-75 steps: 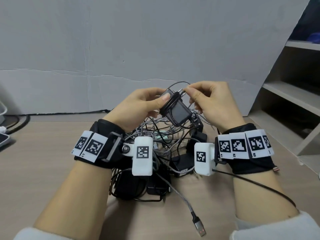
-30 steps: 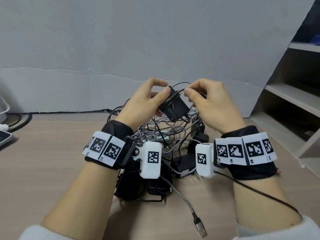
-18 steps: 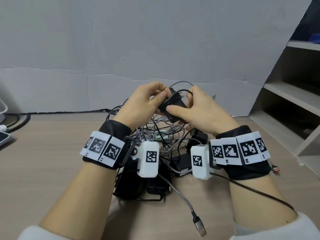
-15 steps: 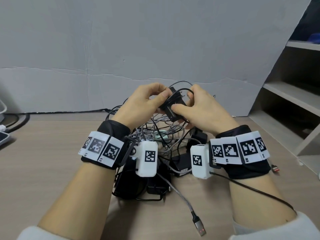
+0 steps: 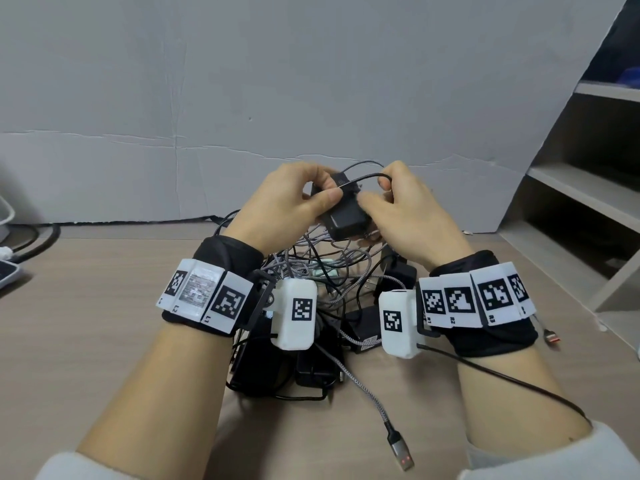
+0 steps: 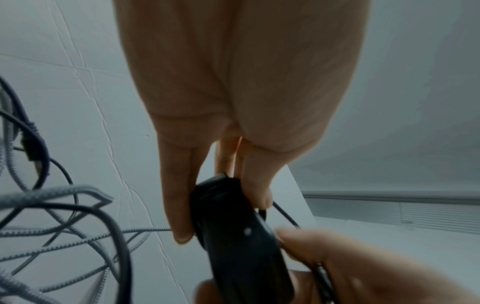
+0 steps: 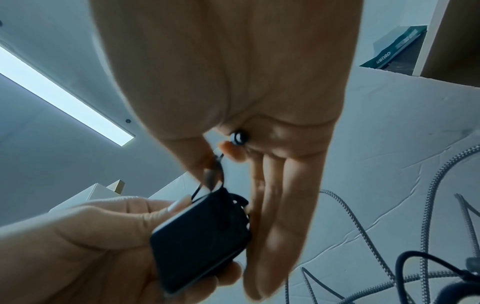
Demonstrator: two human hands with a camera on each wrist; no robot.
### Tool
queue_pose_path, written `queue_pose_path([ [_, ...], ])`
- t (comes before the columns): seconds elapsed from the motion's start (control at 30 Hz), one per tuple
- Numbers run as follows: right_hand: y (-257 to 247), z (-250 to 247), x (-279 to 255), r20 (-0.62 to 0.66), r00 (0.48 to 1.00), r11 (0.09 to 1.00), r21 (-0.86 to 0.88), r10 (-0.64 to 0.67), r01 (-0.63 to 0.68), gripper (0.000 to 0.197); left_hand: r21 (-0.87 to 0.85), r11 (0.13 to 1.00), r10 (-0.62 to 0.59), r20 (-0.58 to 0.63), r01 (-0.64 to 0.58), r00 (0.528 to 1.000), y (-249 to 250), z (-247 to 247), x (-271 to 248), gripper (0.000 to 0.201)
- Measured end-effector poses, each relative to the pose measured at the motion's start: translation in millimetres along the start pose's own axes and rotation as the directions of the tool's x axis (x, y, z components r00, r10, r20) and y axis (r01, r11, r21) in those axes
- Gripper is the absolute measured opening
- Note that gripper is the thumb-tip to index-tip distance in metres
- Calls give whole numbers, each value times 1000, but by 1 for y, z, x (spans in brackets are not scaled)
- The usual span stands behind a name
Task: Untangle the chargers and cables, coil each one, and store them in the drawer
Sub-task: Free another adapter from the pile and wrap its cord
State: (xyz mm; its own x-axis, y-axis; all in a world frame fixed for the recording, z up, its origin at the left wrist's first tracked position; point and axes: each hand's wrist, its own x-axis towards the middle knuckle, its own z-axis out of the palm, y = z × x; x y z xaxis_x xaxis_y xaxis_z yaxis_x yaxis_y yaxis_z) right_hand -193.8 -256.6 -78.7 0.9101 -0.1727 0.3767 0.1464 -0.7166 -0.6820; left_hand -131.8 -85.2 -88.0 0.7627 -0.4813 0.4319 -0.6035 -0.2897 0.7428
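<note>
A black charger block [image 5: 343,216] is held up over the tangle of cables [image 5: 311,271] on the table. My left hand [image 5: 325,188] grips the block between thumb and fingers; the left wrist view shows those fingers [image 6: 179,205] along its side [image 6: 239,236]. My right hand [image 5: 375,194] pinches the block's thin black cable [image 5: 367,176], which arcs over the top of the charger. In the right wrist view, thumb and forefinger pinch that cable [image 7: 218,164] just above the block [image 7: 200,242], with the other fingers lying against it.
Under my wrists lie black adapters [image 5: 263,362] and a braided cable ending in a USB plug [image 5: 401,452]. A red-tipped plug [image 5: 550,336] lies at the right. Open shelves [image 5: 571,202] stand to the right, and a power strip [image 5: 7,271] and thick cord at far left.
The hands have closed in on the charger and turned it. My right hand went from tugging a cable apart to pinching the thin cable looped over the block's top.
</note>
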Motion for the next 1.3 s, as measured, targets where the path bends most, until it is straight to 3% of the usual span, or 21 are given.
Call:
queue_pose_path([
  [0.07,-5,0,-2,99,991,977,185,91,-108,20,48,999,-5,20,4,1000,-2,1,-1,19],
  [0.13,-6,-2,-3,121,986,964,225,119,-144,25,68,998,-16,27,14,1000,-4,1,-2,17],
  [0.3,13,-14,3,3,1000,983,-183,-8,8,24,110,994,-21,35,17,999,-6,-1,-1,15],
  [0.37,17,-18,4,-60,997,968,-249,-44,27,24,99,995,-5,63,-1,998,-5,-2,-1,16],
  [0.53,3,-13,-1,-241,960,988,-97,-140,120,14,39,999,30,117,-34,993,-2,0,-1,14],
  [0.7,-7,-3,1,-245,947,965,109,-206,238,9,-50,996,84,112,-79,990,-2,-1,-1,15],
  [1.13,-4,2,2,-233,952,967,111,-197,228,11,-48,998,43,189,-35,981,-3,0,-1,17],
  [1.3,0,-3,3,-177,973,986,50,-146,157,15,-88,996,45,146,-32,988,-3,0,-1,16],
])
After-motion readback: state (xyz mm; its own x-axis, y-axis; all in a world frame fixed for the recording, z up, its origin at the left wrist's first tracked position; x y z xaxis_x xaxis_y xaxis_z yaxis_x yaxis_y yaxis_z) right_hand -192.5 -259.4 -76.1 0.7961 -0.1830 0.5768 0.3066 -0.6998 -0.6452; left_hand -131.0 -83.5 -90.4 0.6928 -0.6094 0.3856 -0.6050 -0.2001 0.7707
